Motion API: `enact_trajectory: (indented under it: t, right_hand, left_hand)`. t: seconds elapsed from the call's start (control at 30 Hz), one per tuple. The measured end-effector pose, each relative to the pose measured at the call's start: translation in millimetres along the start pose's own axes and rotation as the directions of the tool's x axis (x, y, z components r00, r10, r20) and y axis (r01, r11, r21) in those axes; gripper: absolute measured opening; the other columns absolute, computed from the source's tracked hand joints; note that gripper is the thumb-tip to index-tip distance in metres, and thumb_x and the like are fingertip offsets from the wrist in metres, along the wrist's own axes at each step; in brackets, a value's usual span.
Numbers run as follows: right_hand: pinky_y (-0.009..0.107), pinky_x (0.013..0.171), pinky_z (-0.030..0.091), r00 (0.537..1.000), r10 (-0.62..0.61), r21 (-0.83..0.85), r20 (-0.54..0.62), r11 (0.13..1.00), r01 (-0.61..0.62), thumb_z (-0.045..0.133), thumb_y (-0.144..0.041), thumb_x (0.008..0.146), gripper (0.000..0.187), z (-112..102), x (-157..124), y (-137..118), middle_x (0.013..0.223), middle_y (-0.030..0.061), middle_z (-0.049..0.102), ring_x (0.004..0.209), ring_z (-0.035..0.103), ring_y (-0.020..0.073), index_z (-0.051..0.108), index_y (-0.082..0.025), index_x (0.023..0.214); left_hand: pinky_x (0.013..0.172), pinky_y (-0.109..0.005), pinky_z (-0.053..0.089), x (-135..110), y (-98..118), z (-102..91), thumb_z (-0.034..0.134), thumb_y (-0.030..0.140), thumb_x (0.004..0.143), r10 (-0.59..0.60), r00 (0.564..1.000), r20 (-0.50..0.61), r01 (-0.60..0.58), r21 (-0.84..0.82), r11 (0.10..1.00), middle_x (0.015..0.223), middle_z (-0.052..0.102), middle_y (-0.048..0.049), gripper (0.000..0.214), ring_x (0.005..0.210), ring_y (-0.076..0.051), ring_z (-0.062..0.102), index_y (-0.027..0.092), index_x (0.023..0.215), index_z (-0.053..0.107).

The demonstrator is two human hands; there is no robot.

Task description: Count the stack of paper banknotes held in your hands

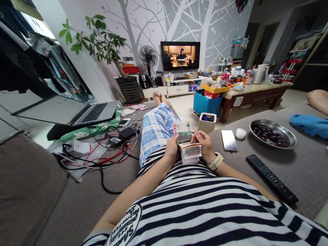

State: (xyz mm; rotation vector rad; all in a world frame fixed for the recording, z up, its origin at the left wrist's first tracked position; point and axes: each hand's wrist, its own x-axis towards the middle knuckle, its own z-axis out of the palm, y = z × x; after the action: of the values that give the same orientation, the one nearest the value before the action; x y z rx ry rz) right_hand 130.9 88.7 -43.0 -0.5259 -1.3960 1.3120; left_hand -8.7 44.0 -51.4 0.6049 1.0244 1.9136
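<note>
Seemingly leafing: left fingers (175, 139) grasp pale, thick paper-banknote stack (191, 154); right fingers (200, 136) at edge, grip unclear. Next calls for parting single note.

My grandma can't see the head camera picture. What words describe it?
The wearer's left hand and right hand hold a stack of banknotes over their striped shirt. A laptop and tangled cables lie to the left; a phone, remote control and metal bowl of dark, round fruit to the right. Beyond, a television is on.
</note>
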Motion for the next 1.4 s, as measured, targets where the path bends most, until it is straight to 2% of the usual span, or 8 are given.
enact_trajectory:
  t: [0.23,0.47,0.57,0.67,0.73,0.97,1.2,1.4]
  right_hand:
    - [0.028,0.058,0.041,0.994,-0.013,0.011,-0.104,1.0,0.015,0.085,-0.064,0.067,0.05,2,3,3,0.064,-0.0043,0.053,0.059,0.045,0.0134,0.056,-0.023,0.072]
    - [0.028,0.059,0.039,0.997,-0.032,-0.027,-0.071,0.999,0.03,0.079,-0.063,0.073,0.048,0,6,6,0.064,-0.0039,0.046,0.062,0.042,0.014,0.053,-0.023,0.067]
    - [0.028,0.058,0.037,0.998,-0.029,-0.033,-0.057,0.999,0.027,0.078,-0.063,0.074,0.048,-1,6,5,0.062,-0.0042,0.045,0.061,0.04,0.0135,0.052,-0.023,0.065]
    - [0.028,0.058,0.037,0.999,-0.024,-0.03,-0.048,0.999,0.022,0.077,-0.063,0.075,0.048,-1,5,3,0.062,-0.0041,0.046,0.06,0.041,0.0136,0.054,-0.023,0.065]
    - [0.028,0.058,0.036,0.999,-0.022,-0.019,-0.05,1.0,0.021,0.077,-0.063,0.074,0.046,0,4,2,0.062,-0.0038,0.047,0.06,0.041,0.0135,0.056,-0.022,0.066]
    - [0.029,0.058,0.038,0.999,0.005,0.005,-0.05,1.0,-0.004,0.077,-0.063,0.073,0.044,2,3,0,0.063,-0.0027,0.052,0.06,0.043,0.0143,0.06,-0.022,0.069]
    - [0.029,0.059,0.04,0.999,0.016,0.032,-0.044,0.999,-0.015,0.077,-0.062,0.073,0.043,2,2,1,0.063,-0.0023,0.054,0.061,0.045,0.0151,0.06,-0.023,0.071]
    - [0.03,0.06,0.04,0.999,0.019,0.027,-0.044,0.999,-0.018,0.078,-0.06,0.073,0.041,1,3,2,0.063,-0.0021,0.054,0.061,0.045,0.0153,0.06,-0.023,0.07]
  left_hand:
    - [0.097,-0.05,0.056,-7,7,4.4,0.087,0.039,0.062,-0.044,0.995,0.088,0.045,-0.019,0.999,0.084,0.08,-0.0105,0.035,0.099,-0.035,0.076,0.016,0.085,0.074]
    - [0.097,-0.051,0.055,-11,9,4.2,0.09,0.037,0.061,-0.05,0.982,0.18,0.056,-0.027,0.998,0.091,0.081,-0.0113,0.042,0.102,-0.036,0.076,0.016,0.095,0.078]
    - [0.095,-0.048,0.056,-6,7,2.1,0.089,0.038,0.062,-0.042,0.986,0.159,0.044,-0.01,0.999,0.085,0.08,-0.0094,0.037,0.096,-0.034,0.076,0.016,0.088,0.077]
    - [0.091,-0.043,0.056,1,2,-1.0,0.087,0.045,0.065,-0.012,0.998,0.066,0.01,0.03,1.0,0.074,0.076,-0.0057,0.031,0.091,-0.03,0.075,0.019,0.074,0.072]
    - [0.09,-0.04,0.056,5,-2,-2.8,0.084,0.049,0.067,0.017,1.0,0.026,-0.017,0.035,0.999,0.074,0.075,-0.0038,0.033,0.089,-0.028,0.073,0.019,0.073,0.071]
    - [0.086,-0.038,0.054,8,-6,-4.6,0.084,0.05,0.065,0.022,0.999,0.05,-0.022,0.008,1.0,0.077,0.077,-0.0038,0.035,0.082,-0.025,0.071,0.018,0.076,0.074]
    - [0.089,-0.038,0.054,10,-9,-7.3,0.086,0.05,0.066,0.005,0.999,0.033,-0.004,-0.008,1.0,0.077,0.076,-0.0029,0.035,0.086,-0.025,0.071,0.018,0.076,0.074]
    - [0.084,-0.035,0.054,9,-8,-8.0,0.085,0.046,0.067,0.011,1.0,0.023,-0.011,-0.002,1.0,0.075,0.076,-0.0028,0.031,0.084,-0.024,0.071,0.018,0.075,0.074]
